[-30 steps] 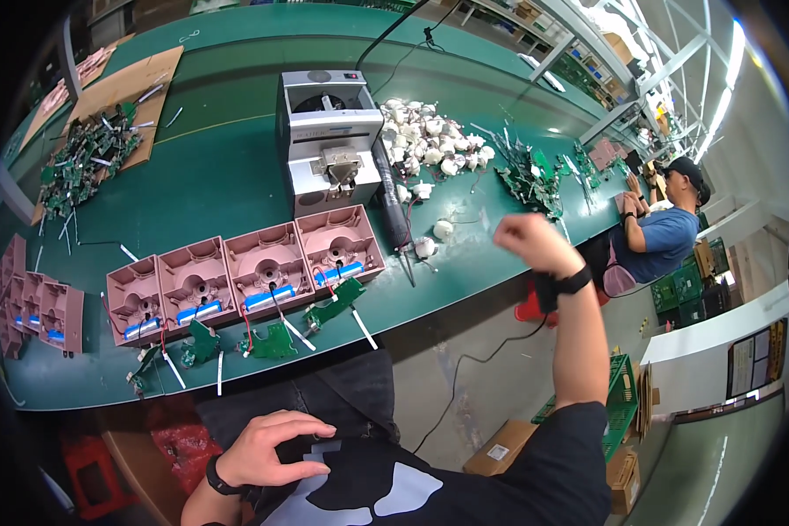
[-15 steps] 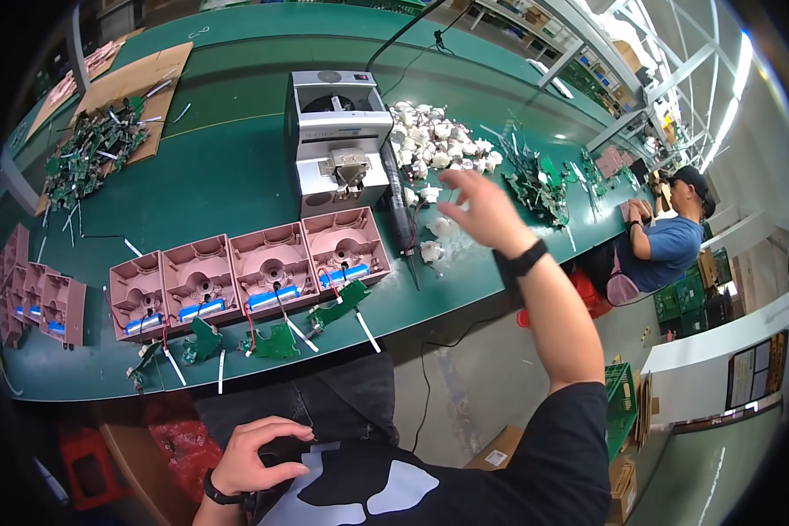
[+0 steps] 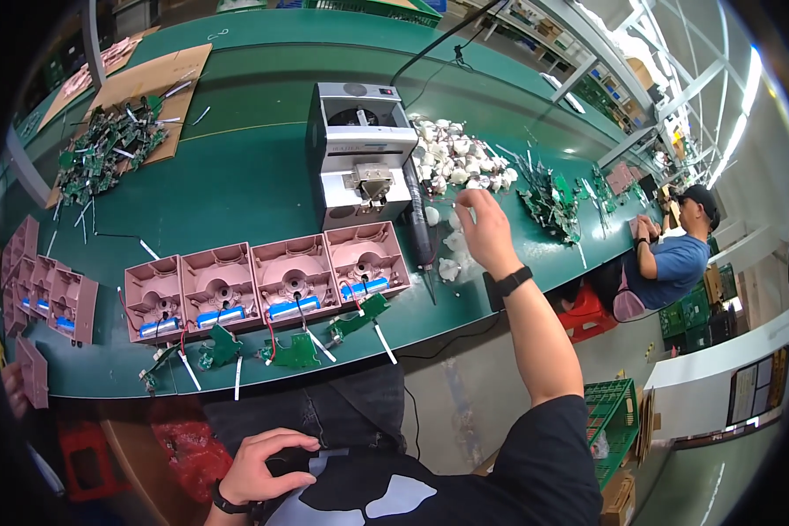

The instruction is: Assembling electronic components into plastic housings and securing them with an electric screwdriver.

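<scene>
My right hand [image 3: 488,235] reaches over the bench among white round parts with wires [image 3: 449,268]. Its fingers are bent and drawn together at the tips; whatever they pinch is hidden. Close by on its left lies a black handheld tool with a thin tip [image 3: 420,230]. My left hand [image 3: 267,466] hovers before my shirt, fingers and thumb apart, holding nothing. Several pink plastic housings [image 3: 294,263] stand in a row, each with a blue cylindrical battery [image 3: 294,308] inside. Green circuit boards [image 3: 294,351] hang on wires along their front.
A grey machine [image 3: 364,149] stands behind the housings. White parts [image 3: 460,153] and circuit boards [image 3: 552,197] lie heaped right; more boards [image 3: 105,149] lie left. Another person's hand [image 3: 14,390] is beside a pink housing [image 3: 33,373]. A co-worker [image 3: 675,263] sits at right.
My right hand has lowered toward the white parts and its fingers have drawn together. Another person's hand and a pink housing have appeared at the left edge. The view has shifted slightly.
</scene>
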Demonstrator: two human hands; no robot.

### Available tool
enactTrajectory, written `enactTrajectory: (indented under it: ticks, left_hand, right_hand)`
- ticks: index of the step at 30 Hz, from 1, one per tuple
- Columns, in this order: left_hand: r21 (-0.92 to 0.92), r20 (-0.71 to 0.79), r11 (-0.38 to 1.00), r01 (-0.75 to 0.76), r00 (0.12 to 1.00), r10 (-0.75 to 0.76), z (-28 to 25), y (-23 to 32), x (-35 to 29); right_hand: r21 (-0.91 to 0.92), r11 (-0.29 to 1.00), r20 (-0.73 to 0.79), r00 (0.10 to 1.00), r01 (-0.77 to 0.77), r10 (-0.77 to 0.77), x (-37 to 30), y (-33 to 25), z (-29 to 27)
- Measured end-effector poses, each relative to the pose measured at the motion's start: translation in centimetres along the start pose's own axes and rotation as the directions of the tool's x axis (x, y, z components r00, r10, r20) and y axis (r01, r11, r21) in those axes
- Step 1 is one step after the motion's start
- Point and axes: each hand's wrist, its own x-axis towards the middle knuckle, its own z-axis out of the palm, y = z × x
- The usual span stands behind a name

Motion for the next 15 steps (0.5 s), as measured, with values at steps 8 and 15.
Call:
enactTrajectory:
  ticks: [8,15]
  left_hand:
    - [-0.03,0.059,0.999,0.045,0.997,-0.043,-0.2,0.3,1.8]
    - [0.002,0.003,0.999,0.049,0.999,-0.049,-0.8,-0.4,0.3]
  right_hand:
    - [-0.143,0.97,0.096,0.978,0.199,-0.186,1.3,-0.4,1.9]
    - [0.049,0.999,-0.051,0.998,-0.02,0.022,-1.6,-1.5,0.3]
